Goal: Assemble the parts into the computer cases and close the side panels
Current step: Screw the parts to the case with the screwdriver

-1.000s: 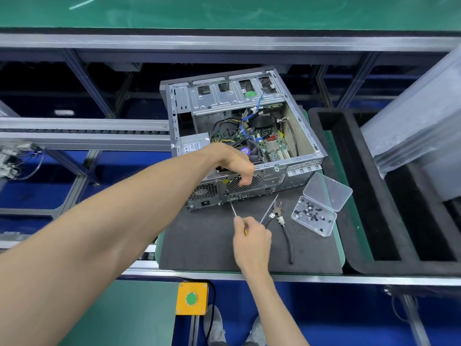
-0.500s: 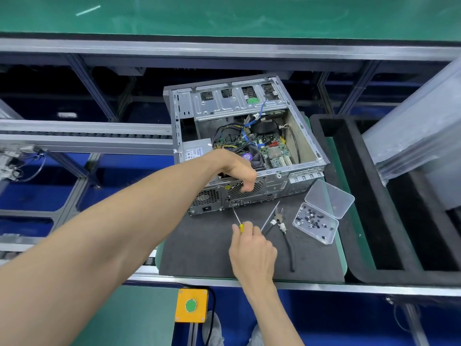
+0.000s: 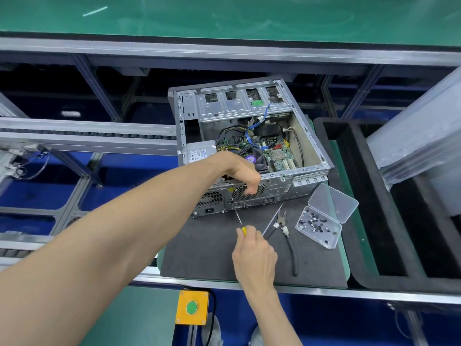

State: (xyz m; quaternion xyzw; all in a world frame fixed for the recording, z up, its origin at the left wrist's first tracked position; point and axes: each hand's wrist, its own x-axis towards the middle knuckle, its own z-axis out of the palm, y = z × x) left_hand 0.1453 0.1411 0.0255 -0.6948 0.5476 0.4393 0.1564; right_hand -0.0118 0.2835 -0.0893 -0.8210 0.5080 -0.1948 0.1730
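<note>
Metal computer case point(image 3: 309, 136) is steadied by the left hand point(image 3: 243, 174), fingers curled over its rear edge, while the right hand point(image 3: 254, 253) grips a screwdriver point(image 3: 240, 224) driving a screw just below those fingers.

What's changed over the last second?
Little. The right hand slid its screwdriver forward, tip now at the case rear panel. The left hand kept gripping the rear edge. Pliers and screw box unmoved.

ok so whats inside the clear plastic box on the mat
Small dark and silver screws lie loose in the clear plastic box; its lid is open, so nothing is covered.
</note>
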